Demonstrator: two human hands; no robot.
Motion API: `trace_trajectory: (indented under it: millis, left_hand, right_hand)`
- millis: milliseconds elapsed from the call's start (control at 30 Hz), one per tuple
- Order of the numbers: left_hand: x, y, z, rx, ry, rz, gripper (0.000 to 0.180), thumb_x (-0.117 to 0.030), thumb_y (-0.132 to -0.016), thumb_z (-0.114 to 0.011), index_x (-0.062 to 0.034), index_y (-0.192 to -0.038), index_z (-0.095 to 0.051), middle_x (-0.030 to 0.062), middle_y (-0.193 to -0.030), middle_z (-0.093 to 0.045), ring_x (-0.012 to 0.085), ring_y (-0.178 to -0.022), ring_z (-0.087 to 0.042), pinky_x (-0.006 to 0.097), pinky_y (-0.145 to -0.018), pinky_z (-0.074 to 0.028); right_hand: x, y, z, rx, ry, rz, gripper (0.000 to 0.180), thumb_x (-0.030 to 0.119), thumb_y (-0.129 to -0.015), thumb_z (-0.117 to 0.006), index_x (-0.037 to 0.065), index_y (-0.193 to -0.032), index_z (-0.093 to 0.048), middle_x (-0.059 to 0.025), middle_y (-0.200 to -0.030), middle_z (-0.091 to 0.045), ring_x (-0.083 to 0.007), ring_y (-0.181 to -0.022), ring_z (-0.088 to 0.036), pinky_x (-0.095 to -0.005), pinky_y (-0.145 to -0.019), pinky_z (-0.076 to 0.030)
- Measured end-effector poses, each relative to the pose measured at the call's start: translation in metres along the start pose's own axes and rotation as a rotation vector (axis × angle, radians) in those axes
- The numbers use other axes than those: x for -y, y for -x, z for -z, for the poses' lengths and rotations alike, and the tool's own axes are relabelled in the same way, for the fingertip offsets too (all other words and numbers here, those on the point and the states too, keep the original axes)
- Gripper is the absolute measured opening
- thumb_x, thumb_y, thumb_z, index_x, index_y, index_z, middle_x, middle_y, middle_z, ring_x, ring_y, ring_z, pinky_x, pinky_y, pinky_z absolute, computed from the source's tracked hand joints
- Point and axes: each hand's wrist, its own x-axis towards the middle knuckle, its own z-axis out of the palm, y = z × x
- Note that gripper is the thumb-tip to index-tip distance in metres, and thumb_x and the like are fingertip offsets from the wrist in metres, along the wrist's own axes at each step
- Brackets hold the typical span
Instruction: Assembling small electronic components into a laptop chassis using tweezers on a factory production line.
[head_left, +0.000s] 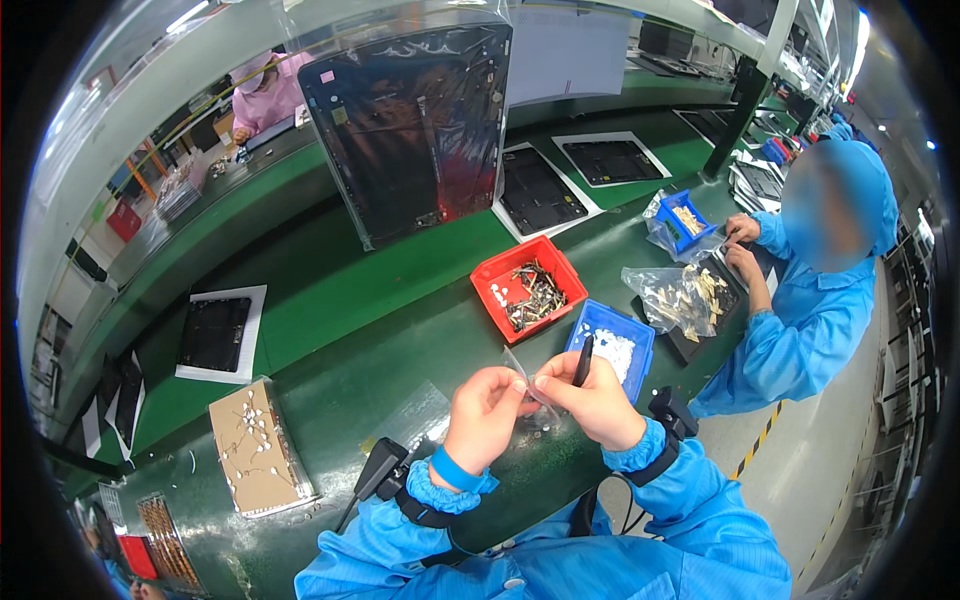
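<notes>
My left hand [485,412] and my right hand [592,398] meet above the green bench, both pinching a small clear plastic bag [537,398] between thumbs and fingers. My right hand also holds a black pen-like tool [583,361] that points up. Just beyond my hands stands a blue bin [636,338] with small white parts. A red bin [493,278] with mixed metal and white pieces is farther back.
A large dark panel in a clear bag [410,130] leans upright behind the red bin. A cardboard tray [258,447] with small white parts lies at my left. A co-worker in blue [810,310] sits at right with clear bags of parts [680,297] and another blue bin [684,222].
</notes>
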Motion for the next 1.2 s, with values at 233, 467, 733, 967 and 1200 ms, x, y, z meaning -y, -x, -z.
trace_trajectory:
  millis: [233, 467, 733, 967, 1200]
  left_hand:
    - [0.005, -0.004, 0.004, -0.05, -0.105, -0.06, 0.006, -0.002, -0.084, -0.054, 0.003, -0.087, -0.055, 0.006, -0.082, -0.058, 0.0142, -0.075, -0.059, 0.029, -0.071, -0.054]
    - [0.0, -0.01, 0.014, -0.057, 0.0, 0.083, 0.013, -0.003, -0.079, -0.061, 0.004, -0.089, -0.058, 0.0104, -0.088, -0.061, 0.0169, -0.079, -0.061, 0.028, -0.068, -0.055]
    - [-0.011, -0.012, 0.024, -0.005, -0.075, 0.242, 0.015, -0.007, -0.078, -0.063, 0.0058, -0.086, -0.06, 0.0123, -0.082, -0.063, 0.017, -0.074, -0.062, 0.027, -0.065, -0.055]
    - [-0.015, -0.014, 0.033, 0.082, -0.093, 0.278, 0.016, -0.008, -0.079, -0.062, 0.007, -0.085, -0.059, 0.012, -0.082, -0.062, 0.0174, -0.073, -0.062, 0.027, -0.063, -0.055]
    - [-0.009, -0.008, 0.032, 0.023, -0.16, 0.162, 0.013, -0.006, -0.082, -0.057, 0.0063, -0.087, -0.058, 0.0112, -0.083, -0.061, 0.0173, -0.073, -0.062, 0.027, -0.063, -0.055]
  right_hand:
    - [-0.006, -0.012, 0.01, 0.066, 0.398, 0.017, 0.015, 0.011, -0.073, -0.066, -0.002, -0.077, -0.062, -0.0033, -0.061, -0.059, -0.006, -0.058, -0.053, -0.0209, -0.05, -0.042]
    - [-0.007, -0.024, 0.012, 0.126, 0.225, -0.067, 0.012, 0.009, -0.07, -0.068, -0.001, -0.072, -0.061, -0.0036, -0.065, -0.06, -0.0077, -0.061, -0.055, -0.022, -0.054, -0.043]
    - [-0.006, -0.027, 0.01, 0.233, 0.264, -0.077, 0.015, 0.004, -0.068, -0.072, 0.003, -0.068, -0.057, -0.0008, -0.066, -0.059, -0.0048, -0.06, -0.053, -0.0187, -0.052, -0.04]
    - [0.001, -0.028, 0.003, 0.317, 0.353, -0.045, 0.012, 0.005, -0.068, -0.072, 0.004, -0.072, -0.061, 0.0004, -0.067, -0.059, -0.0051, -0.061, -0.054, -0.0182, -0.053, -0.041]
    - [-0.007, -0.028, 0.008, 0.283, 0.172, -0.182, 0.008, 0.007, -0.073, -0.067, 0.001, -0.076, -0.062, -0.0032, -0.071, -0.062, -0.0072, -0.062, -0.056, -0.0192, -0.054, -0.043]
